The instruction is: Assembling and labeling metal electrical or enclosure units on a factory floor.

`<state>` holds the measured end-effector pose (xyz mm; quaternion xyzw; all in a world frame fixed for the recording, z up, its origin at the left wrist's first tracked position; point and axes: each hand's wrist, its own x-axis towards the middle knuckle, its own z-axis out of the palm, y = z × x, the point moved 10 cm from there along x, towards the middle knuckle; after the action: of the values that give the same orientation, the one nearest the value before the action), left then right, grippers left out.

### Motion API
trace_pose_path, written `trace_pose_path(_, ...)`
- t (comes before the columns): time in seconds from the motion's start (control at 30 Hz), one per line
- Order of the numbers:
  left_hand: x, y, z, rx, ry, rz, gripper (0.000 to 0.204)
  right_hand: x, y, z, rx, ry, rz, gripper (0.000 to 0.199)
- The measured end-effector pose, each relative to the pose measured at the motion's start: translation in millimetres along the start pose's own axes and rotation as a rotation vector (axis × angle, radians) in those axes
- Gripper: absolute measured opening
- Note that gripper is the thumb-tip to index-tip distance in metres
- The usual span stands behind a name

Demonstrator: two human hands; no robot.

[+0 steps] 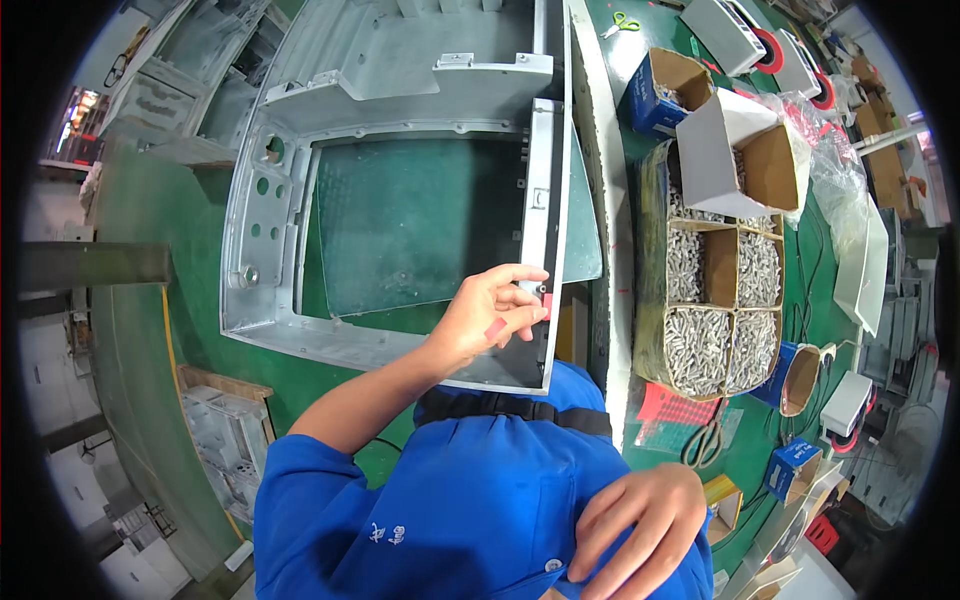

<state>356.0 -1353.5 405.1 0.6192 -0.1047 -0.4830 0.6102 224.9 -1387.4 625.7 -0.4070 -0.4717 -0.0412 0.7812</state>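
A grey metal frame [375, 352] with a large rectangular opening lies in front of my body. My left hand [488, 312] reaches over its near right corner. The fingertips come together at the frame's right rail [545, 170], on a small red piece [547, 306] that looks like tape. Just above the red piece is a small fitting with a round hole. Another red patch sits on the side of my left hand. Close to my chest, my right hand [645, 530] hangs with its fingers loosely stretched and nothing visible in them.
A glass-like sheet [585, 235] shows through the frame's opening and past its right side. On the green bench to the right stands a divided cardboard box [652, 345] of small metal parts. Scissors [703, 440], small boxes and red-rimmed tape rolls [768, 52] lie around it.
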Motion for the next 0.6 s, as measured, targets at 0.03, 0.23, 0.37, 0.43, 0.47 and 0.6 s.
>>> trace_pose_path(0.03,0,1,1,0.004,0.005,-0.004,0.036,1,1,-1,-0.060,0.007,0.033,0.016)
trace_pose_path(0.23,4,1,0,-0.024,0.039,-0.003,0.036,-23,27,-1,-0.151,0.053,0.228,0.020)
trace_pose_path(0.37,5,2,-3,-0.045,0.057,0.025,0.035,-57,53,-60,-0.515,0.426,0.461,0.017)
trace_pose_path(0.43,6,-1,-4,-0.072,0.054,0.018,0.035,-103,74,-97,-0.604,0.801,0.694,0.014)
trace_pose_path(0.47,7,0,-3,-0.082,0.045,0.015,0.035,-134,84,-109,-0.542,1.045,0.791,0.013)
trace_pose_path(0.6,9,1,-4,-0.057,0.023,-0.006,0.034,-158,105,-123,-0.377,1.172,0.758,0.018)
